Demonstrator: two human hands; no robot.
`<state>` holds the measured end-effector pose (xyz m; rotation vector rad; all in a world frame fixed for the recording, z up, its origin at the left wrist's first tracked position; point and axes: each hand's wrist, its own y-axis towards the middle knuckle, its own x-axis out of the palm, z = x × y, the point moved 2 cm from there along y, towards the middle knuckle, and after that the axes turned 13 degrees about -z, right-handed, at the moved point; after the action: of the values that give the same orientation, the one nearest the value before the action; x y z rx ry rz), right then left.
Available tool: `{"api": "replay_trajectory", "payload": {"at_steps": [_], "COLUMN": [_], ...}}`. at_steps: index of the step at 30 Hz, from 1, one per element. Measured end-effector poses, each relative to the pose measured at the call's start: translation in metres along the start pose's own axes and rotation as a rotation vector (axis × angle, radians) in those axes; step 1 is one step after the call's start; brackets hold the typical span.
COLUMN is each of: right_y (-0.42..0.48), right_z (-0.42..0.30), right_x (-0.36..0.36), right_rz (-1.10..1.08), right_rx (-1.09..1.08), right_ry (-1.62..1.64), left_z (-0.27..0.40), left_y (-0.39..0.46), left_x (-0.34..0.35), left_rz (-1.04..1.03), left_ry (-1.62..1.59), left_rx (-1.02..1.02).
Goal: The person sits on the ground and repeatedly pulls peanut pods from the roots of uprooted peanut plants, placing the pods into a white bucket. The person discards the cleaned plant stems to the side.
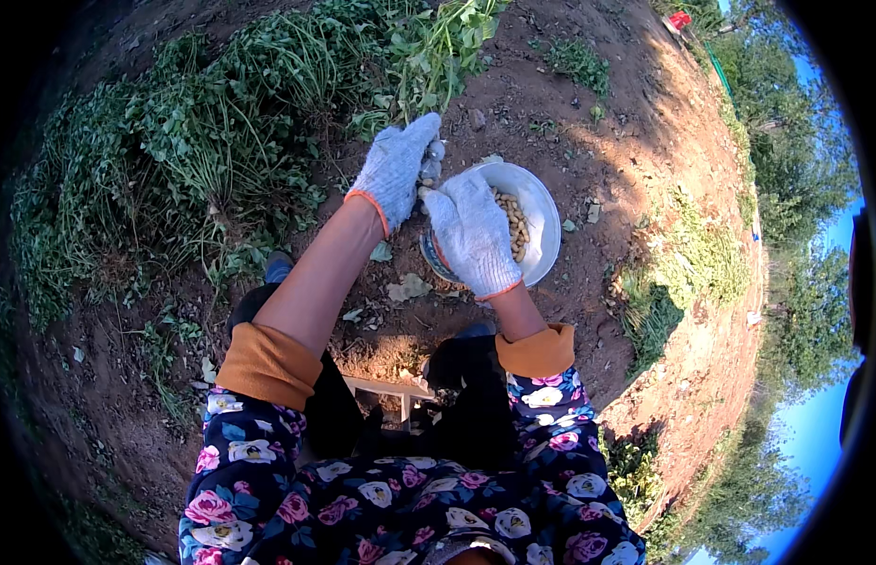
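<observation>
My left hand (395,169), in a white knit glove with an orange cuff, is closed around the lower stems of a leafy peanut plant (445,53) whose green tops point away from me. My right hand (473,229), gloved alike, is at the root end of that plant, where a few peanut pods (427,185) show between the gloves; its fingertips are partly hidden. Under and beside my right hand stands a white plastic bucket (547,226) with peanuts in their shells (512,219) inside.
A large heap of peanut plants (198,141) lies on the soil at the left. More plants (699,261) lie in sunlight at the right. My feet and a wooden stool (388,387) are below my hands. Trees (791,162) line the far right; a red object (679,20) is at the top right.
</observation>
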<state>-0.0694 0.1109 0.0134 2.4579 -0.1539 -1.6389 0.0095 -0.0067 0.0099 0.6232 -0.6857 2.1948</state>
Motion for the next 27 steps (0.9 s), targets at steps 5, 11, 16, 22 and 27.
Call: {"api": "replay_trajectory", "payload": {"at_steps": [5, 11, 16, 22, 27], "right_y": [0.002, -0.002, -0.001, -0.004, -0.002], "right_z": [-0.010, -0.006, -0.003, 0.009, -0.005], "right_x": [-0.009, -0.005, -0.008, -0.015, -0.024], "right_rz": [0.023, 0.080, 0.102, 0.053, 0.208], "right_rx": [-0.148, -0.185, -0.210, 0.343, 0.314], "right_ry": [-0.072, -0.006, -0.108, 1.235, 1.594], "left_z": [0.000, 0.001, 0.001, 0.011, 0.015], "left_y": [-0.001, -0.004, -0.003, -0.004, -0.003], "left_x": [-0.001, 0.003, 0.001, 0.000, -0.002], "left_rz": [-0.018, -0.051, -0.109, -0.224, -0.221], "left_ry": [0.064, 0.085, 0.094, -0.214, -0.202], "left_rx": [0.005, -0.044, -0.010, -0.026, 0.018]}}
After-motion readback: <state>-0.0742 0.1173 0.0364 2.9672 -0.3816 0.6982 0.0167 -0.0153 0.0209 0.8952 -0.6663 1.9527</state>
